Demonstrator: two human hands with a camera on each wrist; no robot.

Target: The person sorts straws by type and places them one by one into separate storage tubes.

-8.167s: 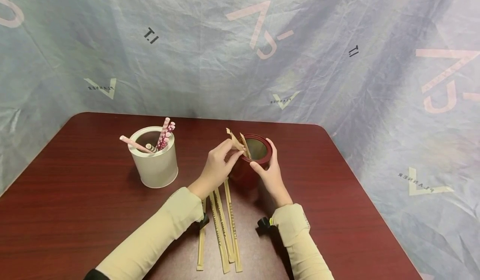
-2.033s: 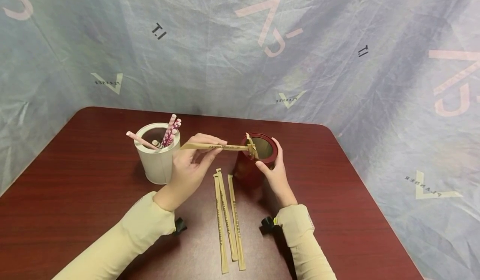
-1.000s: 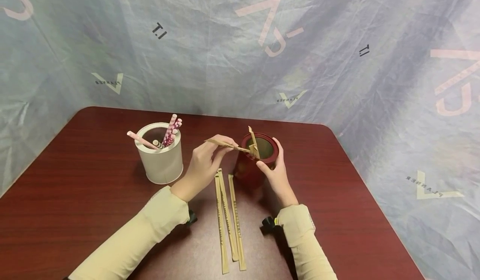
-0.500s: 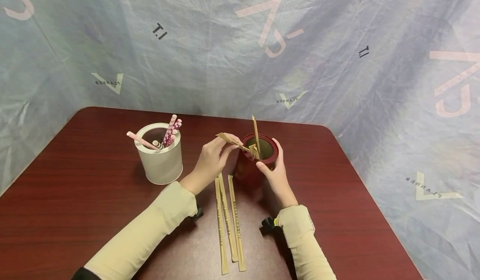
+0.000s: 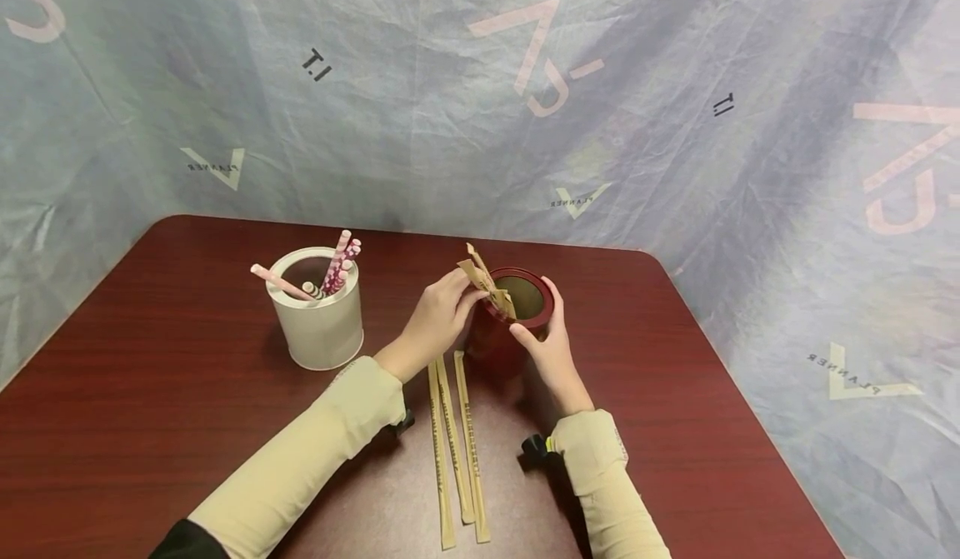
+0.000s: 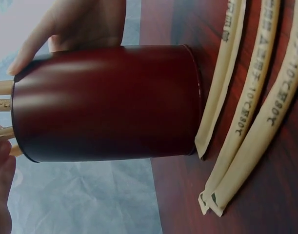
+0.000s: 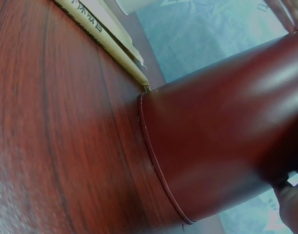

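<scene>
My left hand (image 5: 435, 317) pinches a paper-wrapped drinking straw (image 5: 471, 274) at the left rim of a dark red can (image 5: 491, 346). The straw leans left, its lower end inside the can. Other wrapped straws stand bunched beside it; in the left wrist view several wrapped straws (image 6: 1, 87) stick out of the mouth. My right hand (image 5: 553, 346) grips the can at its right side, thumb near the front rim and fingers behind. The can stands upright on the table. Three wrapped straws (image 5: 471, 451) lie lengthwise on the table in front of it.
A white can (image 5: 318, 334) holding several pink, purple and striped straws (image 5: 337, 267) stands to the left on the dark red wooden table (image 5: 187, 359). A grey printed cloth (image 5: 420, 109) hangs behind the table.
Eight seconds ago another wrapped straw lay under my left forearm. My left hand has since brought a straw rightward to the red can and tipped it steeper. My right hand keeps its grip.
</scene>
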